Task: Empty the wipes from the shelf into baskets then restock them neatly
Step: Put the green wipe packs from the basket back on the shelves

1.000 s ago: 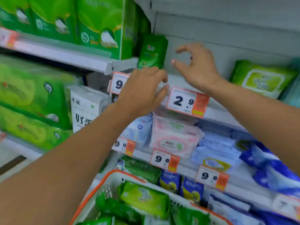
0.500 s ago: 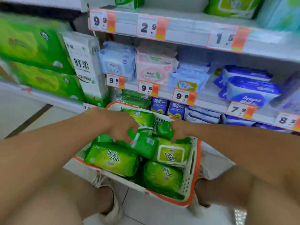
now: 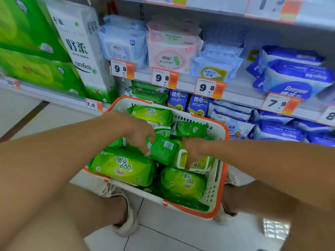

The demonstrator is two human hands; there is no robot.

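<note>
A white basket with an orange rim (image 3: 225, 134) sits on the floor between my feet, filled with several green wipes packs. My left hand (image 3: 139, 134) reaches in from the left, its fingers curled over the left edge of a dark green pack (image 3: 164, 150) in the middle. My right hand (image 3: 192, 147) comes in from the right, fingers pointing down and touching a light green pack with a white lid (image 3: 182, 160). Another small dark green pack (image 3: 190, 129) lies just behind my right hand. Two large light green packs (image 3: 123, 165) lie at the basket's near side.
Shelves ahead hold pale blue, pink and dark blue wipes packs (image 3: 172, 49) behind orange price tags (image 3: 165, 77). Green packs (image 3: 148, 93) sit on the low shelf behind the basket. Tall tissue bundles (image 3: 78, 49) stand at the left. My shoes (image 3: 125, 220) flank the basket on the tiled floor.
Both hands came down from the upper shelf into the basket as my view dropped. Since half a second ago they have barely moved on the packs.
</note>
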